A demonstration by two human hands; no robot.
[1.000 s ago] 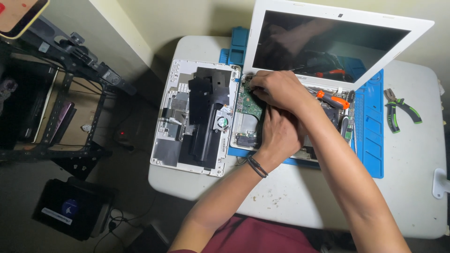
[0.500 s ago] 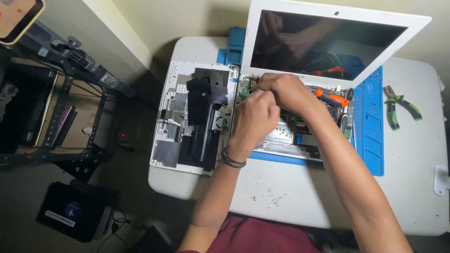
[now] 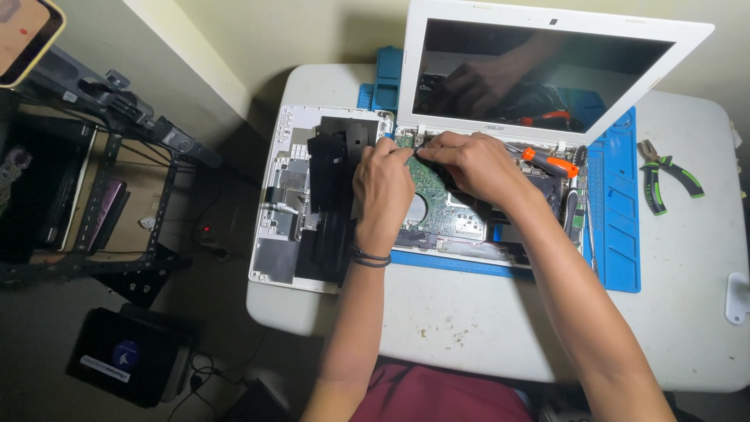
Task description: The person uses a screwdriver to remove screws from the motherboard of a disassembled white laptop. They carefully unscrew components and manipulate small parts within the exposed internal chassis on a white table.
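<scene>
Both hands — left hand [image 3: 383, 184], right hand [image 3: 469, 164] — pinched on the glossy green circuit board [image 3: 437, 211]; grip tight, fingers curled; matte white tabletop [image 3: 484, 328].

Green circuit board [image 3: 437, 205] lies flat inside opened laptop [image 3: 500, 227].

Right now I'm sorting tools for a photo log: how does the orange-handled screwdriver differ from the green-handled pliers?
The orange-handled screwdriver lies on the opened laptop; the green-handled pliers lie on the bare table. The screwdriver has one straight handle, the pliers two spread ones. Neither is in a hand.
</scene>
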